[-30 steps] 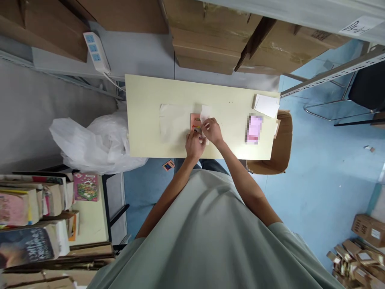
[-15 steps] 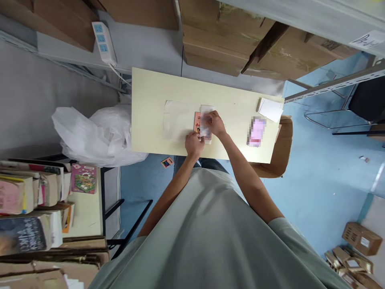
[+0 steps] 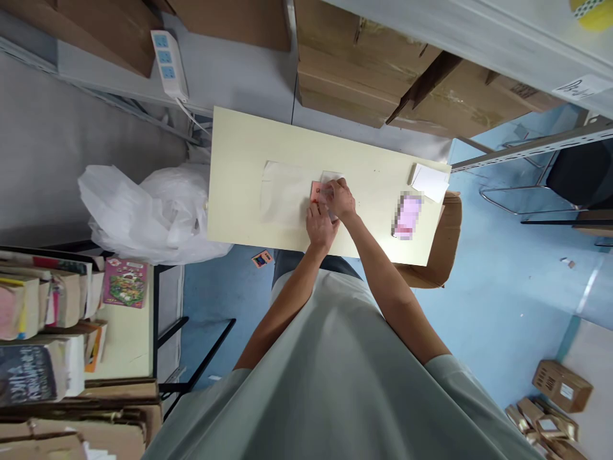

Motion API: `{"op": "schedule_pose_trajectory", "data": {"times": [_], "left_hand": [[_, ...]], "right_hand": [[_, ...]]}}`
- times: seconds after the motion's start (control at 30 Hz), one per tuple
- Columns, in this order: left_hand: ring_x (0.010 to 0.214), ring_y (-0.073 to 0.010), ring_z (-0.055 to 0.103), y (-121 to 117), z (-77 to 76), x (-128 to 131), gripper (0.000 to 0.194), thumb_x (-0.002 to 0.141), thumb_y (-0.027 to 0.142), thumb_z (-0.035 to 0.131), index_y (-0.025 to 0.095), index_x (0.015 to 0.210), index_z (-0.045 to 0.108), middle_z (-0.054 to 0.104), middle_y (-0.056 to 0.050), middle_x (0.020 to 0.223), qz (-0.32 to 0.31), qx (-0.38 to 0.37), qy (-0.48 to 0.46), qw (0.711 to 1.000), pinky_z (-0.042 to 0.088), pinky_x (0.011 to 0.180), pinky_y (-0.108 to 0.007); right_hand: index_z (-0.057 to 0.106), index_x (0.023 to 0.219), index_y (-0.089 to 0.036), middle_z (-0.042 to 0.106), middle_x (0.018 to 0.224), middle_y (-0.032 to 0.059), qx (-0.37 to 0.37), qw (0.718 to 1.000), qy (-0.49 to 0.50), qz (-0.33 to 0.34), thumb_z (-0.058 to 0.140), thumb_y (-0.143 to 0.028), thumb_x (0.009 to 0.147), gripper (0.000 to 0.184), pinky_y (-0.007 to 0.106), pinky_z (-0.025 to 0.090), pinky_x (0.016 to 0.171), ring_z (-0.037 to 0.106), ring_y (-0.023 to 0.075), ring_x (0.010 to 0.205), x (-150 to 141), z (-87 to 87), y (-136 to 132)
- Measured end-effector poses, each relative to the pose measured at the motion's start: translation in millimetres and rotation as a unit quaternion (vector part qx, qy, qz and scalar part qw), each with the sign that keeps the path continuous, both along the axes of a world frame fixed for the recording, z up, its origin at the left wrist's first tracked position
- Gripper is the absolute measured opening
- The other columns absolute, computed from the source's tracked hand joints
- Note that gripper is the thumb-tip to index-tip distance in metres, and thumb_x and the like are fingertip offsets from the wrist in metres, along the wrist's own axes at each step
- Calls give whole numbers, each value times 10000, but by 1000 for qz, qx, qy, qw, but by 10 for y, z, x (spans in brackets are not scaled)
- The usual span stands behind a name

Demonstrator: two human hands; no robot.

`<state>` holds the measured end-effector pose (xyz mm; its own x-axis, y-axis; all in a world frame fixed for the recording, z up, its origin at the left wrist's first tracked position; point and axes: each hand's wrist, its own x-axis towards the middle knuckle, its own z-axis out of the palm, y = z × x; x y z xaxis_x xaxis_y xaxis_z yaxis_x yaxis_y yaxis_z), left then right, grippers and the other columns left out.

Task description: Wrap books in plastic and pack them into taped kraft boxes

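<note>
Pink card, left hand over part, paper alongside

Sm. pinkish-orange booklet, looks flat, approx. mid of table, partly hidden; whitish paper w/ it, sticking out past far R side, can't tell which's on top.

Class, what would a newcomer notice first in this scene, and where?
The eye meets the left hand and right hand first, together at a small orange-pink item on the pale table. Next comes the bulky white plastic bag beside the table's left end, then the pixelated pink object near its right end.
</note>
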<state>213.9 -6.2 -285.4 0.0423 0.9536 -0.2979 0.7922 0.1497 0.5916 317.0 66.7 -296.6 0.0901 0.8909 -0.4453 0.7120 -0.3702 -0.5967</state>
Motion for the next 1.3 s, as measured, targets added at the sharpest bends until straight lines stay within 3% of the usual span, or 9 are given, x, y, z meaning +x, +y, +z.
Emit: {"op": "schedule_pose_trajectory", "data": {"times": [0.17,0.3,0.43,0.6,0.77,0.9,1.0,1.2,1.3], "left_hand": [[1496,-476,513,159,46,29,576,896,212,751,58,1435,622,597,-321,1547,-4,-16,-3,1000,427,1241,-583],[1351,-453,639,227,184,-50,467,875,220,785,125,1324,702,653,-272,1496,-34,-46,14,998,544,1113,-534],[1201,-404,728,172,284,-190,218,996,247,645,166,1166,754,746,-225,1309,-79,-51,25,995,585,992,-485],[1134,-345,780,-10,326,-342,349,1101,298,500,192,1350,721,788,-207,1295,-49,-31,-16,998,583,960,-409],[1165,-329,797,-196,389,-505,395,1139,384,484,212,1439,676,787,-179,1386,65,-16,-96,993,583,964,-389],[1005,-289,817,-273,420,-651,401,1152,482,475,209,1320,717,838,-132,1186,207,-19,-131,969,590,888,-363],[1003,-263,799,-275,354,-759,394,1134,512,512,203,1247,729,838,-115,1131,280,-35,-163,945,601,882,-345],[892,-294,781,-209,28,-955,434,1084,518,530,232,806,701,779,-111,797,320,-101,-144,931,603,808,-380],[857,-307,777,-160,-100,-1059,459,1058,535,537,241,730,671,743,-111,706,303,-122,-115,938,600,820,-401]], "right_hand": [[742,1243,-304,644,1444,89,10,999,9,36,591,-296,1055,241,407,648,928,699,262,1206,86,76,-1],[773,1326,-257,679,1450,121,24,986,-16,163,565,-165,1034,370,473,629,1024,671,316,1300,286,225,20],[776,1388,-239,715,1498,126,52,959,-30,278,615,-46,950,505,539,493,1233,564,348,1478,461,385,50],[759,1404,-214,735,1475,150,69,924,-69,371,582,-22,949,525,546,460,1225,543,353,1485,486,519,212],[819,1254,-241,784,1355,113,62,921,-56,380,744,-162,962,312,562,516,1167,610,375,1370,479,569,626],[858,1163,-267,805,1216,78,38,931,-34,361,888,-342,911,264,528,546,1115,683,358,1228,364,517,981],[876,1078,-255,811,1113,74,36,944,-19,326,924,-434,886,267,505,562,1074,716,347,1149,169,437,1131],[844,957,-243,814,1069,83,27,962,-47,267,861,-348,949,106,517,586,1040,722,350,1148,-245,243,1065],[803,880,-252,803,1089,80,14,969,-82,235,821,-317,970,113,531,606,1013,730,339,1093,-343,128,969]]}}
